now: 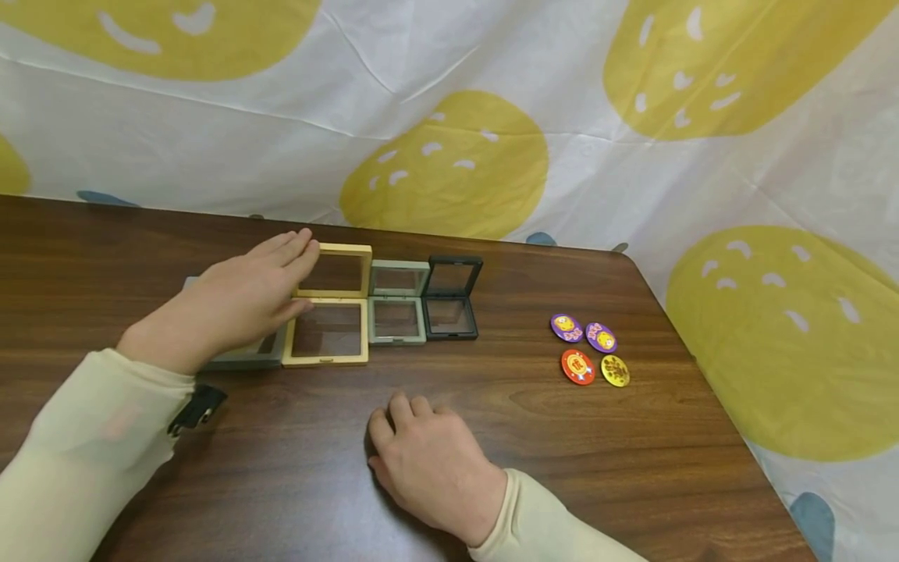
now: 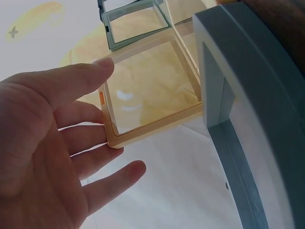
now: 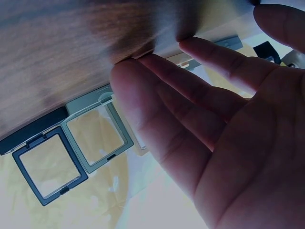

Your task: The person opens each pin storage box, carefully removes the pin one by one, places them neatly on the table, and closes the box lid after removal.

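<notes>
My left hand (image 1: 246, 285) reaches over the left side of a yellow hinged display frame (image 1: 326, 362), whose lid stands raised. In the left wrist view its fingers are spread and loosely extended, with the thumb tip overlapping a corner of the yellow lid (image 2: 112, 136). Partly hidden under that hand is a larger grey-blue frame (image 1: 246, 361); its lid (image 2: 217, 95) rises beside the hand. To the right stand a pale green frame (image 1: 398, 341) and a dark one (image 1: 452, 336), both with lids up and clear windows. My right hand (image 1: 435, 468) rests fingertips-down on the wooden table, holding nothing.
On the table's right side lie two purple cartoon discs (image 1: 566, 328), a red disc (image 1: 578, 367) and a gold disc (image 1: 615, 371). A white curtain (image 1: 281, 156) with yellow shapes hangs behind the table (image 1: 632, 468) and along its right edge.
</notes>
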`<act>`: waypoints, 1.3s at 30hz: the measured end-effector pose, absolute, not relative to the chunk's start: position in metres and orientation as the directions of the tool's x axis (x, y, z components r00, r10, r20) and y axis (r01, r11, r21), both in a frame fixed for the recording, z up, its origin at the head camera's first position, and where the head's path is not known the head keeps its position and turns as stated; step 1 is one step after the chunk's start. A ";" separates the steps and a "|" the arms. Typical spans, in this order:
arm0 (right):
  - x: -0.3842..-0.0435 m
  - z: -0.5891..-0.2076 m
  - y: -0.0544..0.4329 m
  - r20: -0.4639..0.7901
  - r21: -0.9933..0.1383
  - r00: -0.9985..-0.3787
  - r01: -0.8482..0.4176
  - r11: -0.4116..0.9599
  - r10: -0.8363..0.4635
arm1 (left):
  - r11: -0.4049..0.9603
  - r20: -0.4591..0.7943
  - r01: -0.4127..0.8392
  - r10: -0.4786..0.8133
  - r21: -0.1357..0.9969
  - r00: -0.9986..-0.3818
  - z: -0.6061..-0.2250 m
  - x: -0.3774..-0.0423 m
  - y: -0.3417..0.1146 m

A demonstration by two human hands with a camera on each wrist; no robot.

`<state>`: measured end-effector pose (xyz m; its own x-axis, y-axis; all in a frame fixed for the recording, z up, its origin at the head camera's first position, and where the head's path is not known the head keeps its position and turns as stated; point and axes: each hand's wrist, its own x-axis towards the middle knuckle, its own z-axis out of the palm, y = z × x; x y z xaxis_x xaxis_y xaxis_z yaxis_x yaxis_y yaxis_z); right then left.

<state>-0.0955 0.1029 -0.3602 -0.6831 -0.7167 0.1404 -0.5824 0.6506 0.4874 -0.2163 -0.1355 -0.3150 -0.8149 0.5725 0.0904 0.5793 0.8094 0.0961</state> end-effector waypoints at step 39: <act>-0.095 -0.361 0.102 0.133 0.492 -0.688 -0.579 0.650 -0.713 | 0.787 0.538 0.615 0.495 0.056 -0.683 -0.315 -0.209 -0.134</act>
